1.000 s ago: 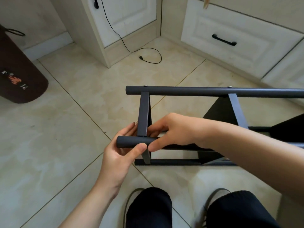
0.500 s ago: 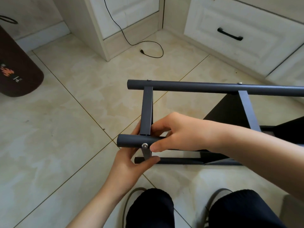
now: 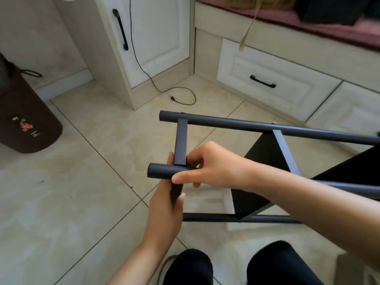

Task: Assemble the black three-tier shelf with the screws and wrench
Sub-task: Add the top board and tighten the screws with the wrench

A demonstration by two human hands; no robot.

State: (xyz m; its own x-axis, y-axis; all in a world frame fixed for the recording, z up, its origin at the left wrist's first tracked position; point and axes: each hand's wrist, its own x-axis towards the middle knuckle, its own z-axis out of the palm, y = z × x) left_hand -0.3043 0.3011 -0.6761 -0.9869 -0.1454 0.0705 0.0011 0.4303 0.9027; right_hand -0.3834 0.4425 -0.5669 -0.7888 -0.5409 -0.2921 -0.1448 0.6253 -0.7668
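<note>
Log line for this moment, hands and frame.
left hand: grips crossbar under near tube | right hand: pinches near tube at joint | shelf frame: on side

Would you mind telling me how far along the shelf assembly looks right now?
Done: the far round black tube carries flat crossbars, with small screw heads showing on top. In hand: the right hand pinches the near black tube at its joint; the left hand holds the flat bar below. Left: wrench tightening; no wrench is visible.

Matt black metal shelf frame (image 3: pixel 267 126)
</note>
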